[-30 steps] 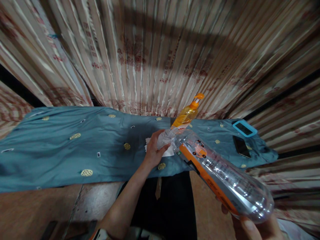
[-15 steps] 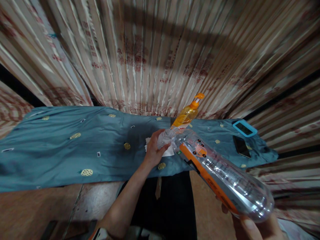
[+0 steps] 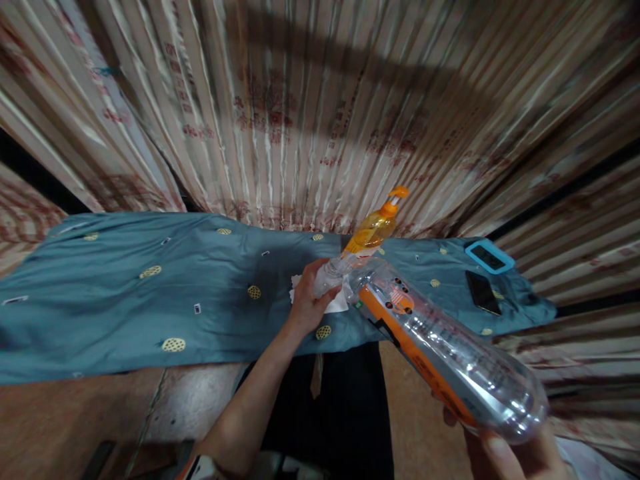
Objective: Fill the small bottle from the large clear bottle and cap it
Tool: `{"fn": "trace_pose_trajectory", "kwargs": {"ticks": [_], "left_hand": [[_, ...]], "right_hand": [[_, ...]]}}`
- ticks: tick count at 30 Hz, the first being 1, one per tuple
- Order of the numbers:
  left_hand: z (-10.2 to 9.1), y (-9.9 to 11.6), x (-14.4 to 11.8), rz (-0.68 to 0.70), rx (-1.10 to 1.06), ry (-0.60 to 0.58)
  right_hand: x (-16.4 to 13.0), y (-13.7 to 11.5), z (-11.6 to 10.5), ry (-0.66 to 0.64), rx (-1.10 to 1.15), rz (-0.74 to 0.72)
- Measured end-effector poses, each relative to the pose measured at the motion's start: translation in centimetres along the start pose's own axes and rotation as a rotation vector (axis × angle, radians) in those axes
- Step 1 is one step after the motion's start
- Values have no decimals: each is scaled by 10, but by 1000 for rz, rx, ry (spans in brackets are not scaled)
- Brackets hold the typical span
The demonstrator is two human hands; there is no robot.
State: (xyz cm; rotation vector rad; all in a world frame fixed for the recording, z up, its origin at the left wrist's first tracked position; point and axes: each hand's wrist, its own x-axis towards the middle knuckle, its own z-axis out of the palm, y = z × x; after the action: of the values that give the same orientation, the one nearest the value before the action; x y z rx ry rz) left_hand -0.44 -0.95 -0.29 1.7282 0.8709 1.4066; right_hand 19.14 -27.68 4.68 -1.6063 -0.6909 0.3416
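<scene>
My right hand (image 3: 515, 453) supports the base of a large clear plastic bottle (image 3: 450, 347) with an orange and grey label. The bottle lies tilted, its neck end lower left of the yellow bottle and pointing toward my left hand (image 3: 307, 300). My left fingers are wrapped round a small clear plastic bottle (image 3: 327, 280), whose mouth end meets the large bottle's neck. Exactly how the two join is hard to make out. A white sheet of paper or tissue (image 3: 337, 305) lies below my left hand. Just behind stands a yellow pump bottle (image 3: 373, 230) with an orange pump head.
A blue-green cloth with pineapple prints (image 3: 125, 300) covers the narrow table. At the right end lie a light-blue-framed device (image 3: 489, 257) and a dark phone (image 3: 483, 292). Patterned curtains (image 3: 300, 120) hang behind and on both sides.
</scene>
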Motion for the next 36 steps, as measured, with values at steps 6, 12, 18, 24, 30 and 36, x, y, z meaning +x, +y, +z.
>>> {"fn": "trace_pose_trajectory", "kwargs": {"ticks": [6,12,18,24,30,36], "left_hand": [[0,3,0,-20,6,0],[-1,2,0,-14,-10,0],[0,0,-1,-2,27,3],[0,1,-1,3,13,8],[-1,2,-1,-14,-21,-1],[-1,2,0,-13,-27,2]], "right_hand": [[-1,-11,6,18,-8,7],[0,-10,4,-4,-31,-11],[-1,-8,5,-7,-3,-14],[-1,-6,3,-10,-27,-15],[-1,-2,-1,-8,-44,-8],[-1,1,-2,-42,-16,-71]]}}
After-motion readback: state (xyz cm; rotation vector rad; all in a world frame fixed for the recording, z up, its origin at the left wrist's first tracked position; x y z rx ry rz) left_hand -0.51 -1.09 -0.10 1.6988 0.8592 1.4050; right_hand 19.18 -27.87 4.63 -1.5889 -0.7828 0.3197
